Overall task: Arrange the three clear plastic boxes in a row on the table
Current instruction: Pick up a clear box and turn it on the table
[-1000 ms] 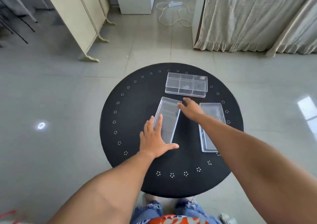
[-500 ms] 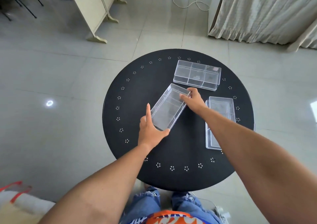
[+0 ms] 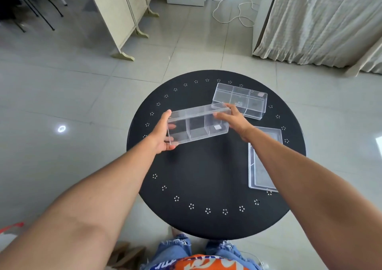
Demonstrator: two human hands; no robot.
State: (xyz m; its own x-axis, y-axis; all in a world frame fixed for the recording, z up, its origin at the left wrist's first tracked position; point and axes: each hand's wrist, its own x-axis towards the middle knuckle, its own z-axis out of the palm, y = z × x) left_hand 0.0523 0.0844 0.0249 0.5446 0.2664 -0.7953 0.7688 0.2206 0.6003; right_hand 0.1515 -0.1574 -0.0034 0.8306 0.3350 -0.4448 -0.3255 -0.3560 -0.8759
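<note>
A round black table (image 3: 206,176) carries the clear plastic boxes. One clear divided box (image 3: 198,126) is lifted above the table's left half, lying crosswise. My left hand (image 3: 162,134) grips its left end and my right hand (image 3: 233,118) grips its right end. A second clear box (image 3: 240,100) rests at the table's far side, just behind my right hand. The third clear box (image 3: 266,176) lies lengthwise near the right edge, partly hidden by my right forearm.
Tiled floor surrounds the table. A cream folding screen (image 3: 122,15) stands far left, a curtain (image 3: 322,21) far right, and a white cord with a power strip (image 3: 233,2) lies on the floor beyond. My knees (image 3: 198,251) sit under the near edge.
Both hands took hold of the middle box, raised it off the table and turned it from lengthwise to crosswise. The other two boxes stayed put.
</note>
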